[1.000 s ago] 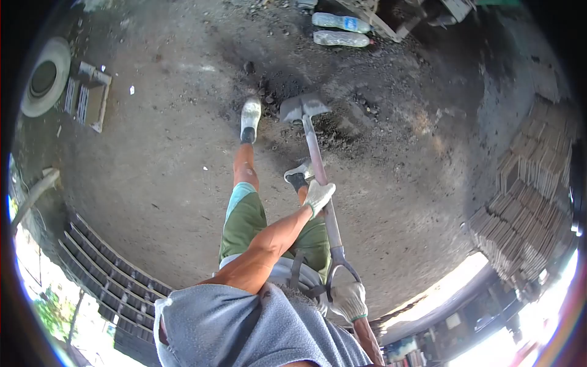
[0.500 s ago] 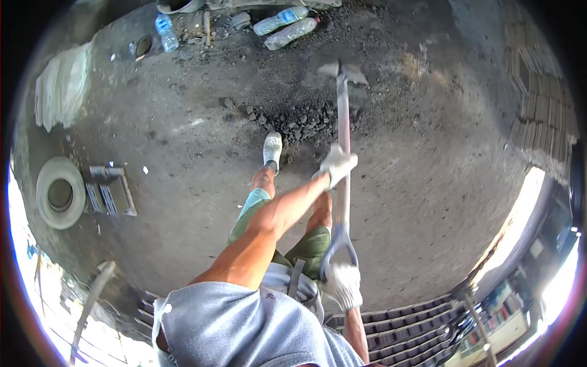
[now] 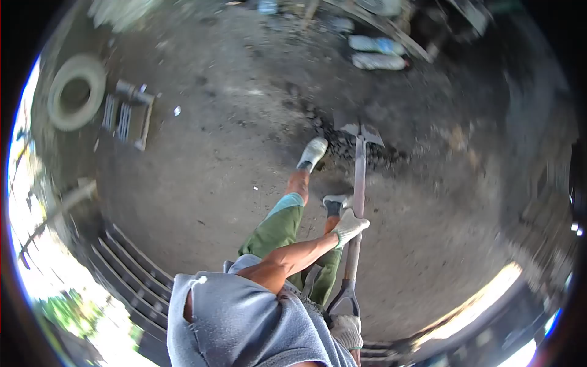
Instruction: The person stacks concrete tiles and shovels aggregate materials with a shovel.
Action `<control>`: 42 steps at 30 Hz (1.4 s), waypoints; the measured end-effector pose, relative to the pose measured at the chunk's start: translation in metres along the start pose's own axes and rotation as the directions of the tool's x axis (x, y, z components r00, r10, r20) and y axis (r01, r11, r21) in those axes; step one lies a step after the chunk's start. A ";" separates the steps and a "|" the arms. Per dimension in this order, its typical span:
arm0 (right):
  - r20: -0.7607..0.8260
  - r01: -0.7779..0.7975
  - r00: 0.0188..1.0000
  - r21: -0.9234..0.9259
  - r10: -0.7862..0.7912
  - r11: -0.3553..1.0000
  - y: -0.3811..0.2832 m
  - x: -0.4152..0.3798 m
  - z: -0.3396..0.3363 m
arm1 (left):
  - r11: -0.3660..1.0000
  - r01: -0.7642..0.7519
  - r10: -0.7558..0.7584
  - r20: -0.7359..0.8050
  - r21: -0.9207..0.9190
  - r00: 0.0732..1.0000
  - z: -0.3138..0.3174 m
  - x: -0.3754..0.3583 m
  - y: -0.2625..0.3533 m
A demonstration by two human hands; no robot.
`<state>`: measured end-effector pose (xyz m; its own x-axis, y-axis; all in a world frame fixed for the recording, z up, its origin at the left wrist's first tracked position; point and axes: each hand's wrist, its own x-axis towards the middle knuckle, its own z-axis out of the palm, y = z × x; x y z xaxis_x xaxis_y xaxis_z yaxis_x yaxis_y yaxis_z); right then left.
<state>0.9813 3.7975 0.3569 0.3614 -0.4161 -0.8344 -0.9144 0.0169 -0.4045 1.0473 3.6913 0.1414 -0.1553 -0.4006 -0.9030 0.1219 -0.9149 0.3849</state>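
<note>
A shovel (image 3: 359, 177) runs upright through the picture, its metal blade (image 3: 362, 133) over a patch of dark coal-like lumps (image 3: 391, 156) on the ground. My left hand (image 3: 351, 227), in a white glove, is closed around the middle of the shaft. Lower down, my right hand (image 3: 347, 331), gloved too, is closed at the D-shaped handle (image 3: 345, 295), partly hidden by the shirt. My feet in pale shoes stand just short of the lumps, the left shoe (image 3: 313, 150) farther forward.
Two plastic bottles (image 3: 378, 62) lie beyond the lumps beside wooden boards. A tyre (image 3: 77, 92) and a small metal frame (image 3: 131, 115) are on the ground at the left. Dark slatted stacks (image 3: 131, 281) stand at the lower left.
The shovel blade has come back toward me and is now over the lumps. Both hands have moved lower in the picture with the shaft. The view has turned, shifting the bottles right.
</note>
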 end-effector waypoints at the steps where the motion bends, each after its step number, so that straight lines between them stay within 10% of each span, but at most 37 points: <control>1: 0.004 0.055 0.998 -0.067 -0.055 0.996 0.004 0.010 -0.014 | 0.996 0.037 -0.040 -0.048 -0.076 0.998 -0.017 0.004 0.027; 5: -0.002 0.324 0.940 -0.294 -0.340 0.899 0.003 0.096 -0.078 | 0.964 -0.217 0.180 -0.219 -0.155 0.959 -0.148 0.005 0.163; 7: -0.003 0.451 0.874 -0.371 -0.486 0.812 -0.015 0.160 -0.105 | 0.897 -0.437 0.347 -0.501 -0.069 0.793 -0.229 0.055 0.183; 9: -0.032 0.521 0.800 -0.457 -0.599 0.721 -0.040 0.233 -0.124 | 0.854 -0.459 0.233 -0.609 -0.245 0.758 -0.315 0.080 0.222; 12: -0.063 0.544 0.742 -0.525 -0.667 0.655 -0.067 0.306 -0.122 | 0.933 -0.343 0.221 -0.924 0.107 0.313 -0.424 0.183 0.199; 13: -0.058 0.536 0.752 -0.527 -0.657 0.660 -0.065 0.311 -0.113 | 0.953 -0.304 0.181 -0.769 -0.018 0.613 -0.449 0.193 0.184; 24: 0.122 0.173 0.983 -0.407 -0.134 0.897 0.054 0.042 0.003 | 0.975 -0.124 0.041 -0.399 -0.183 0.916 -0.093 0.102 -0.030; 30: 0.049 0.034 0.999 -0.247 -0.022 0.969 0.044 0.003 0.038 | 0.928 -0.033 -0.036 -0.179 -0.370 0.983 -0.043 0.027 -0.066; 36: -0.204 0.031 0.977 -0.107 -0.053 0.994 0.023 0.092 0.045 | 0.982 -0.187 0.184 -0.429 0.035 0.884 -0.144 0.119 0.051; 42: -0.105 -0.117 0.987 0.014 0.118 0.993 0.007 0.035 0.080 | 0.951 -0.067 0.139 -0.223 0.302 0.965 -0.104 0.126 -0.056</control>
<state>1.0019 3.8561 0.2952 0.2297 -0.5047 -0.8322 -0.9478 0.0783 -0.3091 1.1228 3.6970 -0.0136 0.0861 -0.5021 -0.8605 -0.1701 -0.8584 0.4839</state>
